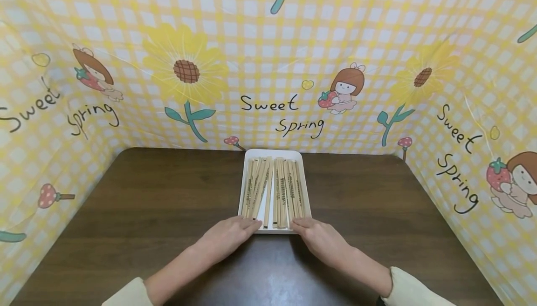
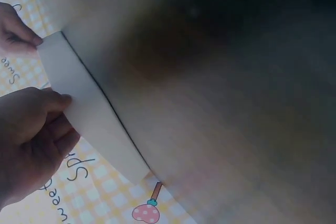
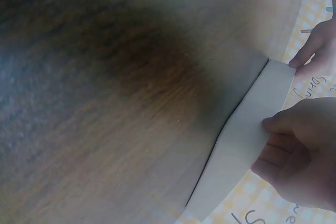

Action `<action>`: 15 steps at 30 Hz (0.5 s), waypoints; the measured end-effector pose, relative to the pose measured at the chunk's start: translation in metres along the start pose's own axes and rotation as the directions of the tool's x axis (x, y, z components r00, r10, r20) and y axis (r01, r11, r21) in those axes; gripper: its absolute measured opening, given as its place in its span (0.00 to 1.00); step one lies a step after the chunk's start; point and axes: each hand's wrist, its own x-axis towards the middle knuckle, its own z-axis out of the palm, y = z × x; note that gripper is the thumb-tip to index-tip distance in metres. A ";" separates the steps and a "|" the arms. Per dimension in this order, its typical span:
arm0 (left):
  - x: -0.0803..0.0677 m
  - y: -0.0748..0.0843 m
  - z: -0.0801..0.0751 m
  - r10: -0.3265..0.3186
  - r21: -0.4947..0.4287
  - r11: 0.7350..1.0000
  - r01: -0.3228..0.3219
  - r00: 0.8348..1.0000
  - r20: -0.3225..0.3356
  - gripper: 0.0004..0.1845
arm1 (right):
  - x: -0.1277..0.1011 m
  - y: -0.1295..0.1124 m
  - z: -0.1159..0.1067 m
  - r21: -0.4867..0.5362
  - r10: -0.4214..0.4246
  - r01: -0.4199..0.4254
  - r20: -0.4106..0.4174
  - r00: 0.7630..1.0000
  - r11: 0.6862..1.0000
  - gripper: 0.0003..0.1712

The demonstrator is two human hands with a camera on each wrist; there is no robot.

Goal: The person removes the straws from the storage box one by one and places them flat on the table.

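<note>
A white rectangular tray (image 1: 273,153) sits on the brown table and bears many slim, pale wooden sticks (image 1: 284,194) with dark printing. They lie lengthwise in two loose bunches, with a narrow gap of tray floor between. At the near left corner my left hand (image 1: 228,236) grips the rim, fingers over the edge. My right hand (image 1: 320,238) holds the near right corner the same way. In the left wrist view, the left thumb (image 2: 60,98) presses against the tray's outer wall (image 2: 94,114). The right thumb (image 3: 275,121) does likewise in the right wrist view.
The dark wood table (image 1: 180,189) stretches to both sides of the tray. Behind and beside it hangs a yellow checked cloth (image 1: 260,54) with flowers and lettering. The tray's far end lies at the table's back edge, close to the cloth.
</note>
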 end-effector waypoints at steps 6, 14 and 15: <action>-0.002 -0.005 0.004 0.035 0.021 0.999 -0.034 0.999 -0.022 0.19 | 0.002 -0.001 -0.003 0.006 0.005 -0.005 0.019 1.000 1.000 0.17; -0.003 -0.006 0.004 0.033 -0.003 0.999 -0.034 0.999 -0.036 0.19 | 0.018 0.007 -0.017 0.239 0.042 -0.075 0.139 0.989 0.968 0.04; -0.002 -0.005 0.001 0.025 -0.003 1.000 -0.025 0.999 -0.029 0.19 | 0.022 0.009 -0.019 0.307 0.072 -0.118 0.157 0.985 0.944 0.04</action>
